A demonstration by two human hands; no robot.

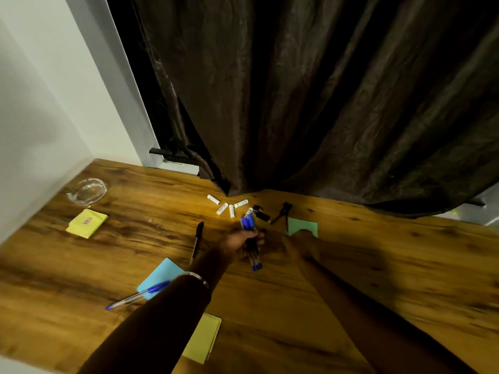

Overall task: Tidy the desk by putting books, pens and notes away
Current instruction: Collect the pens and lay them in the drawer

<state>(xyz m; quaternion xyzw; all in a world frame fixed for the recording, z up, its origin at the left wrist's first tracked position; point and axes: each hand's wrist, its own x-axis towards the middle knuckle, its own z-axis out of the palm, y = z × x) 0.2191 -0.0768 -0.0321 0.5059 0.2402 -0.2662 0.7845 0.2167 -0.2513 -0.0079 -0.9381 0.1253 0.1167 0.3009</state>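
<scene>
My left hand [241,240] grips a bundle of blue pens [251,238] above the middle of the wooden desk [378,252]. Just to the right, my right hand [303,242] rests its fingers on a green sticky note pad [303,225]; whether it grips the pad is unclear. A black pen [196,242] lies left of my left hand. Another blue pen [136,295] lies across a light blue note pad [159,276]. A yellow pad [86,222] sits at the far left, and a second yellow pad [202,338] is partly hidden under my left forearm.
Several white batteries [229,207] and small black items [263,213] lie by the dark curtain [324,103], which hangs onto the desk's back edge. A glass ashtray [87,191] stands at the back left near the white wall. A thin black object [282,215] lies beside the green pad.
</scene>
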